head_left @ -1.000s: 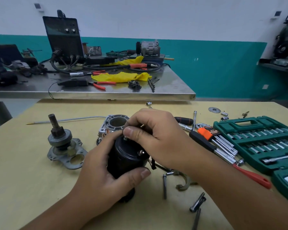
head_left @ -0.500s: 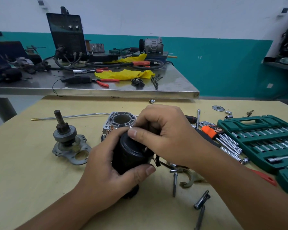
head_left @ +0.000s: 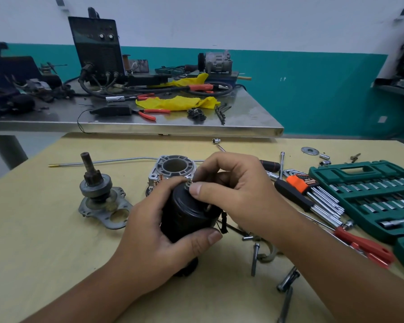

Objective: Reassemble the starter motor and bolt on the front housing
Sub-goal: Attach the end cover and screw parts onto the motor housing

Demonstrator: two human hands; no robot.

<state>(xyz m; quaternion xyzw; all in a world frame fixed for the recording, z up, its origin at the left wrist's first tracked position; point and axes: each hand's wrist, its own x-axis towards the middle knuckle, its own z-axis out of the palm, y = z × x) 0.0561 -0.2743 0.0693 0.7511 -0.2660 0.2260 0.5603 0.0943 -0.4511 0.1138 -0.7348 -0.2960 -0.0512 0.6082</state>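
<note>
Closest to me, my left hand [head_left: 163, 231] wraps the black starter motor body [head_left: 187, 213], thumb curled across its near side and fingers round the far side, holding it upright just above the yellow table [head_left: 44, 241]. My right hand [head_left: 233, 194] comes in over the top, thumb and forefinger pinching a small metal fastener [head_left: 188, 183] at the upper rim of the motor body; I cannot tell whether it is a nut or a bolt head. Just right of the motor, loose bolts [head_left: 255, 257] and a curved metal fork [head_left: 267, 254] lie on the table, with a socket extension [head_left: 288, 278] nearer to me. Beyond them sit a red-handled tool [head_left: 364, 247], a set of hex keys in an orange holder [head_left: 313, 187] and an open green socket case [head_left: 369, 194]. Left of my hands stands the drive gear assembly on its grey plate [head_left: 98, 197], shaft pointing up. Right behind my fingers is the silver aluminium front housing [head_left: 173, 167], its round opening facing up, touching nothing I hold. A thin metal rod [head_left: 107, 160] lies along the table behind it. Farther back, a steel workbench [head_left: 254, 117] carries a yellow cloth [head_left: 177, 102], red-handled pliers [head_left: 149, 113] and a dark welding machine [head_left: 96, 45].
</note>
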